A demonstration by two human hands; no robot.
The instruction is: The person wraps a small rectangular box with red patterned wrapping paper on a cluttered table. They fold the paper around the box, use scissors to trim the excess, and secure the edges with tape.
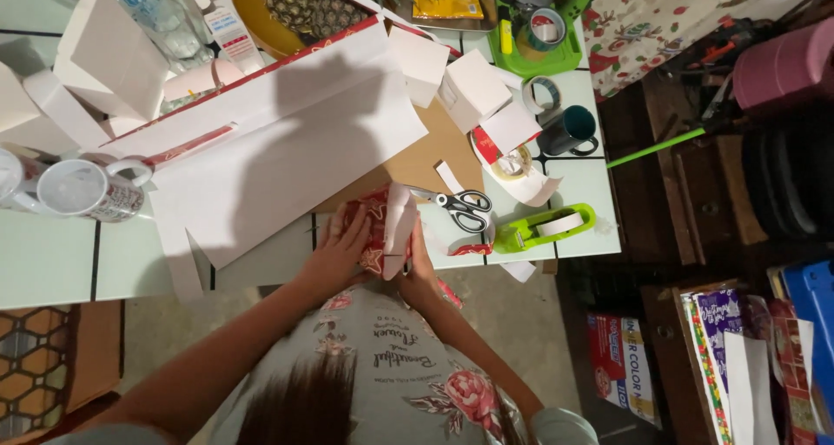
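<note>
Wrapped box (375, 228): one, held between left hand (334, 256), right hand (420, 267).

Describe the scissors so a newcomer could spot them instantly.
Start at the pale tiled table and go to its near edge, where both hands press a red wrapped parcel. Just right of it lie the scissors, the only thing with black-and-white handles, beside a green tape dispenser.

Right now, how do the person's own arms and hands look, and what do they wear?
Both forearms are bare, with no sleeves in view. The left hand and right hand wear no gloves; rings or a watch cannot be made out. The body shows a pale floral garment.
</note>
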